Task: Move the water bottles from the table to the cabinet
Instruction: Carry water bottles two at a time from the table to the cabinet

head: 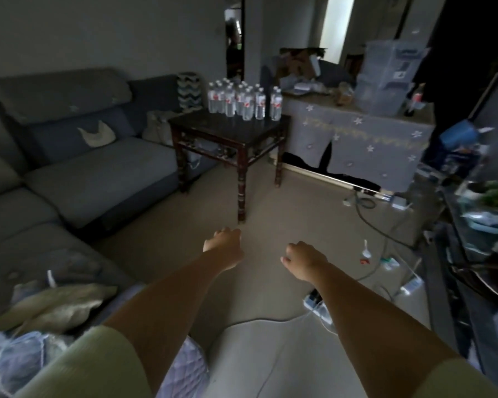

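Observation:
Several clear water bottles (243,101) with red labels stand clustered on the far side of a small dark wooden table (224,130) across the room. A cabinet draped in grey star-patterned cloth (365,139) stands right of the table. My left hand (223,244) and my right hand (301,259) stretch out over the floor, well short of the table. Both have their fingers curled under and hold nothing.
A grey sofa (78,173) runs along the left. Stacked clear plastic bins (385,79) and clutter sit on the cabinet top. Cables and power strips (385,265) lie on the floor at right. A dark shelf with items (477,214) lines the right edge.

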{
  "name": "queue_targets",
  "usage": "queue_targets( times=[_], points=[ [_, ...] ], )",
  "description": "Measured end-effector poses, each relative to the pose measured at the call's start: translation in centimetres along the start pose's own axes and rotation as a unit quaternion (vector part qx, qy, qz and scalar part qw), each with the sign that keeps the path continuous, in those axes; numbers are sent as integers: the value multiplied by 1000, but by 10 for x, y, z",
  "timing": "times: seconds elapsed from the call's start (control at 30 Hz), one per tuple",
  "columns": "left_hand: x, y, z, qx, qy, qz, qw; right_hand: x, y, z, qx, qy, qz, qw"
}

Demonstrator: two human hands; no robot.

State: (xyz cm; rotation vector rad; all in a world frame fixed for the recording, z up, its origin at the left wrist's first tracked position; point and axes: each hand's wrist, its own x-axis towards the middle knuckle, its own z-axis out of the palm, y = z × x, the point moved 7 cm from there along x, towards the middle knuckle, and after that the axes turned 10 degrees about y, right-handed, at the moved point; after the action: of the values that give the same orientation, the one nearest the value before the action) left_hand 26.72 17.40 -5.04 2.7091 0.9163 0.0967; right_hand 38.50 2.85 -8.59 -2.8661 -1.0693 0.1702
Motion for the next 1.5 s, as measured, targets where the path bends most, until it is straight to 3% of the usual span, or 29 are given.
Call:
queue_targets(
  times=[0.4, 0.77, 1.1, 1.33, 1.5],
  points=[
    [90, -71, 3, 1, -3, -63, 998, 118, -90, 23, 1, -18, -73, 997],
    [205, -118, -38, -13, 13, -53, 998, 237, -130, -10, -9, -1, -71, 997],
    [330, -181, -56, -27, 29, -134, 990, 374, -187, -11, -27, -19, -160, 987],
    [470, -180, -58, -23, 24, -146, 989, 519, -178, -27, -34, -34, -176, 983],
    [551, -153, -58, -19, 21, -119, 992, 601, -148, -33, -20, -28, -142, 989]
  ],
)
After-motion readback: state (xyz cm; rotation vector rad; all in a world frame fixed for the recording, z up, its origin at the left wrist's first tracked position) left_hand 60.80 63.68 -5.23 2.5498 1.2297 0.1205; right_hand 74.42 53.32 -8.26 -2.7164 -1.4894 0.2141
